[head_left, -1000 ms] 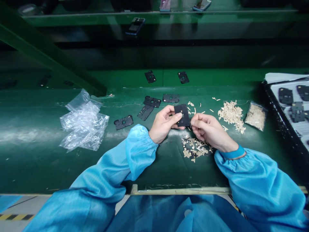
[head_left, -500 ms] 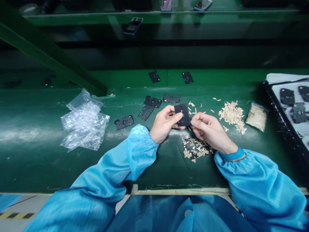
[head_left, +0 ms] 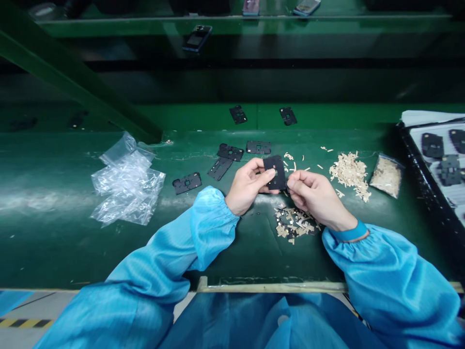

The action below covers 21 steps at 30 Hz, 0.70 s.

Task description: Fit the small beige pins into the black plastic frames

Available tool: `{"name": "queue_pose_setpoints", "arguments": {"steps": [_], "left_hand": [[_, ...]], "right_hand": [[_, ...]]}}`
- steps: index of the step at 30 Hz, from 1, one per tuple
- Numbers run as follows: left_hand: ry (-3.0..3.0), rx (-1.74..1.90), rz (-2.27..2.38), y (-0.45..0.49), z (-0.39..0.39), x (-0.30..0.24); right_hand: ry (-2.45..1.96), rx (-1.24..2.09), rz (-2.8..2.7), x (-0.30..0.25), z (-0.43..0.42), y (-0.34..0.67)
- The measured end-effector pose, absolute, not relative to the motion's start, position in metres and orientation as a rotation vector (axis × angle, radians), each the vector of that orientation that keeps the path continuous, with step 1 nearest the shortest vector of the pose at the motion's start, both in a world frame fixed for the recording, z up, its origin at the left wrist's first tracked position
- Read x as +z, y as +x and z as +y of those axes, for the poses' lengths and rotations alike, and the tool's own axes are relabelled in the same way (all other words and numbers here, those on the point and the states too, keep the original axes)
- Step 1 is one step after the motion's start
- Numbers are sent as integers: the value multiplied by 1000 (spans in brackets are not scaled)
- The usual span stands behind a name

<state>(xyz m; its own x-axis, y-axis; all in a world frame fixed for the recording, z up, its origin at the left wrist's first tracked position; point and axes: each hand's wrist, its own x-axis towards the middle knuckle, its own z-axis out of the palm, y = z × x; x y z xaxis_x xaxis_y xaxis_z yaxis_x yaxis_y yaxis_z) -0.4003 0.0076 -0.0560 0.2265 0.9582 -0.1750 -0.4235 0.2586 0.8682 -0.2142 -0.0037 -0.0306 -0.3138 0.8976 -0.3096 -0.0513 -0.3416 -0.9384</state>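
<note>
Left hand [head_left: 247, 189] and right hand [head_left: 316, 198] pinch a black plastic bracket [head_left: 278, 173] over the green table [head_left: 54, 242].
Fingers [head_left: 264, 177] press its edges, though what the right fingertips touch is hidden; 4 loose brackets [head_left: 220, 168] lie far left, tan strips [head_left: 349, 177] heaped right.

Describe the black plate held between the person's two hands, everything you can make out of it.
The black plate is thin, flat and roughly rectangular, with a matte surface; its material is hard to tell at this view. A small opening with a lighter spot shows near its middle, though the detail is too small to read. It is held up above the green bench, tilted, with its long side running away from the person. The left hand holds its left edge, and the right hand meets its lower right corner.
</note>
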Motion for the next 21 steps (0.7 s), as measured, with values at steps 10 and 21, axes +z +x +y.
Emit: {"name": "queue_pose_setpoints", "arguments": {"steps": [10, 21], "left_hand": [[779, 1060, 847, -402, 8, -54], [756, 1089, 864, -400, 6, -53]], "right_hand": [[-1169, 1806, -1153, -33, -3, -215], [-1120, 1782, -1172, -35, -7, -216]]}}
